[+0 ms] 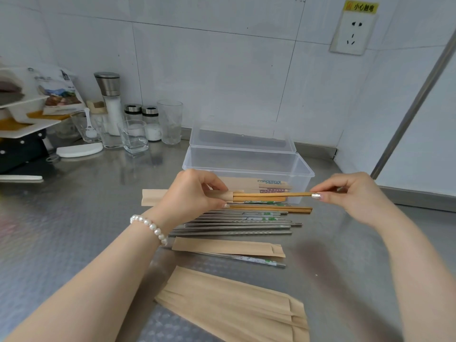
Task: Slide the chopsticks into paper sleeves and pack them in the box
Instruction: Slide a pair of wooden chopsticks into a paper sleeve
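Observation:
My left hand (pixel 195 191) grips the open end of a brown paper sleeve (pixel 154 197) held above the counter. My right hand (pixel 350 191) pinches the far end of a wooden chopstick pair (pixel 269 195) whose tips sit inside that sleeve. Just behind stands a clear plastic box (pixel 246 159) with its lid open; sleeved chopsticks (pixel 266 185) lie inside. On the counter below my hands lie several metal chopsticks (pixel 237 223) and a wooden pair (pixel 283 209). One loose sleeve (pixel 227 246) lies nearer me, and a stack of empty sleeves (pixel 232 307) lies at the front.
Glasses (pixel 133 137), shakers (pixel 150 122) and a pepper mill (pixel 109 99) stand at the back left by a rack (pixel 22 124). A white lid (pixel 79 149) lies near them. The tiled wall carries a socket (pixel 352 30). The steel counter ends at a corner on the right.

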A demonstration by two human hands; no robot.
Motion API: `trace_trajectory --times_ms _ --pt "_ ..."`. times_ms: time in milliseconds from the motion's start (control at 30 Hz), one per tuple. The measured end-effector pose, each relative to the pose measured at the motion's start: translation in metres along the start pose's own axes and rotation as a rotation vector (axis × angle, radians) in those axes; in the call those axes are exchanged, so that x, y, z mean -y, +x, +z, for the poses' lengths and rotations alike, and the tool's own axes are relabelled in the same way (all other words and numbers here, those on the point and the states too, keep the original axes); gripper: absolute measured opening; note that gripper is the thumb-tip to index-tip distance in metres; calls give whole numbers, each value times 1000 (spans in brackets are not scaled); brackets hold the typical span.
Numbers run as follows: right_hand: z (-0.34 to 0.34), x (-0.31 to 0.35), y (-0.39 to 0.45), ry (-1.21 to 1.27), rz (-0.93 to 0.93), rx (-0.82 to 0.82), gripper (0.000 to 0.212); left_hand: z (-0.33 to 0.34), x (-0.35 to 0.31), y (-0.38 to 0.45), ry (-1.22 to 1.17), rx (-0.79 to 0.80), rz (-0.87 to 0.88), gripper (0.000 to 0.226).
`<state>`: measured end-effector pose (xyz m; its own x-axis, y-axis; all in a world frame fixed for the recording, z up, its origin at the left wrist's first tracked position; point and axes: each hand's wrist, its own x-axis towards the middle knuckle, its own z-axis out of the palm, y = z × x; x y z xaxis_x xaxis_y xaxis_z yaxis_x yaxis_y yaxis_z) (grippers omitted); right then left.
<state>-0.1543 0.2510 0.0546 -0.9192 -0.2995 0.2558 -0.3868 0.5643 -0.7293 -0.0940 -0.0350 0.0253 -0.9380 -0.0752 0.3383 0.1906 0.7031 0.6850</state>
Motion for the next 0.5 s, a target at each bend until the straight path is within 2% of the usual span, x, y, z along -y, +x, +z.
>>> trace_trajectory --times_ms 167,367,500 --pt "12 -1 4 10 -15 74 28 2 -3 -2 18 12 18 29" --pt "31 3 4 82 21 131 28 8 -5 -3 50 17 14 23" --pt "39 9 1 220 24 179 32 10 -5 -3 52 35 23 22"
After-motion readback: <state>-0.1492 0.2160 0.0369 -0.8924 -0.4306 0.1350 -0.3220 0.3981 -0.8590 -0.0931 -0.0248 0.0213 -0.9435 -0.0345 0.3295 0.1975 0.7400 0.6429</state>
